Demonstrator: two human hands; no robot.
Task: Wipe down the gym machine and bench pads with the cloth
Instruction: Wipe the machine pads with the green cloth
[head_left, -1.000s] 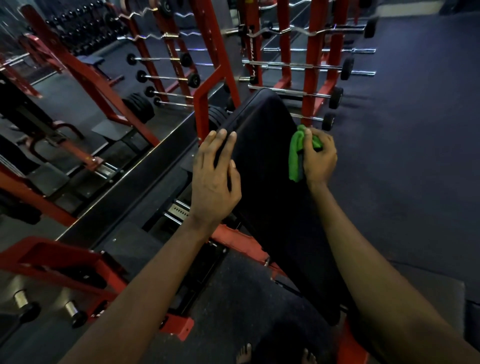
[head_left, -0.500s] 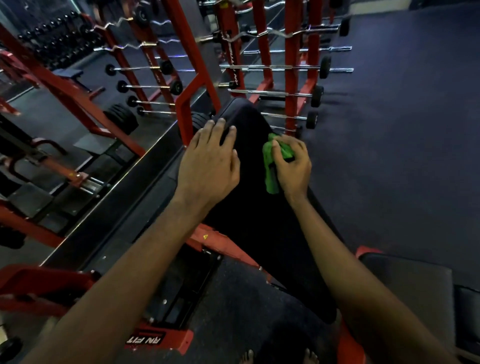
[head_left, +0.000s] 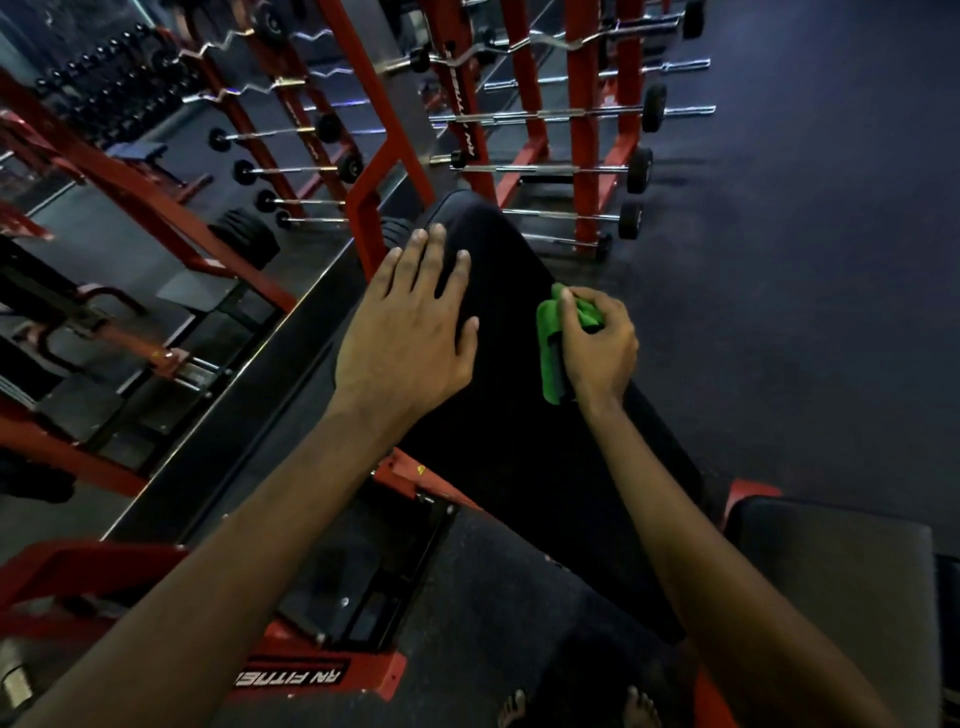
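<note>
The long black bench pad (head_left: 524, 415) ran away from the person, its long axis slanting from the lower right near their body up toward the upper left, where its rounded far end stopped just short of the red rack (head_left: 582, 130) holding chrome barbells. The pad looked dark, smooth and matte — too dim to tell whether any part was wet or dusty.

The left hand (head_left: 410, 338) lay flat on the pad's left side near the far end, palm down, fingers spread and pointing up the pad. The right hand (head_left: 597, 348) was closed around a bright green cloth (head_left: 550, 348) on the pad's right edge, level with the left hand; the cloth was bunched in the fist, with a folded strip hanging out along the thumb side and lying lengthwise with the pad.

A second, grey pad (head_left: 831, 587) sat at the lower right, beside the black one. Below the left arm a red frame (head_left: 322, 675) carried white lettering, seen upside down. The floor (head_left: 805, 260) to the right was dark and speckled.
</note>
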